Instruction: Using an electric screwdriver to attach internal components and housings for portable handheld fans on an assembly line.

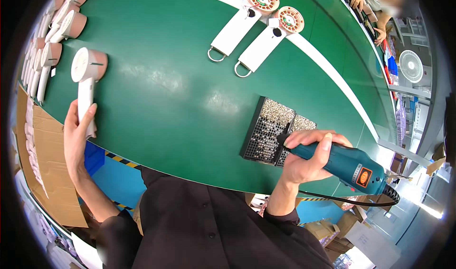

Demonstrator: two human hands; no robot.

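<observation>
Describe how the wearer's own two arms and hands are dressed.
Both hands, left hand and right hand, are bare, with no gloves, rings or watch visible. Dark, black-looking long shirt sleeves are pushed up toward the elbows, leaving the forearms uncovered. The buttoned shirt front matches them.

Two open white handheld fans lie beyond, a standing fan far right.

open green belt mid-table, screw tray at right, two white units beyond, fan row crowding left

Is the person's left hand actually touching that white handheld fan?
Touching. The head view shows the left hand wrapped around the white fan at its handle, thumb pressed against it, no gap between them.
</observation>
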